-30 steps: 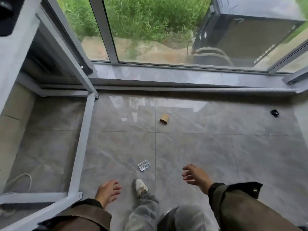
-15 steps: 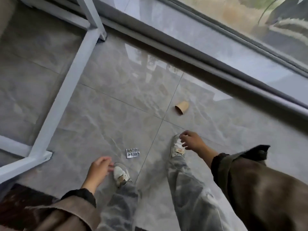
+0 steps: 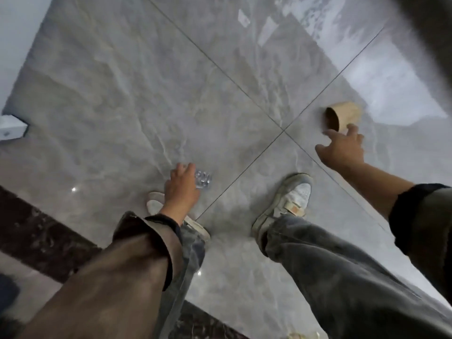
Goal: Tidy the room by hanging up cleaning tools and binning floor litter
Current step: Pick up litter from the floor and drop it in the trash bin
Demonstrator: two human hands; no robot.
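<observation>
A silver pill blister pack point(image 3: 204, 179) lies on the grey floor tiles just ahead of my left shoe. My left hand point(image 3: 181, 189) reaches down over it, fingertips touching its left edge and covering part of it; whether it is gripped I cannot tell. A brown paper cup point(image 3: 342, 116) lies on its side further right, open end facing left. My right hand point(image 3: 343, 149) is spread open just below the cup, its fingertips at the cup's lower side.
My two white shoes point(image 3: 285, 199) stand on the tiles either side of a grout line. A white frame corner point(image 3: 12, 127) sticks in at the left edge. A dark marble strip point(image 3: 36, 231) crosses the lower left floor.
I have bent down close to the floor. My left hand moved forward onto the blister pack, and my right hand reached out from my shoe to the paper cup.
</observation>
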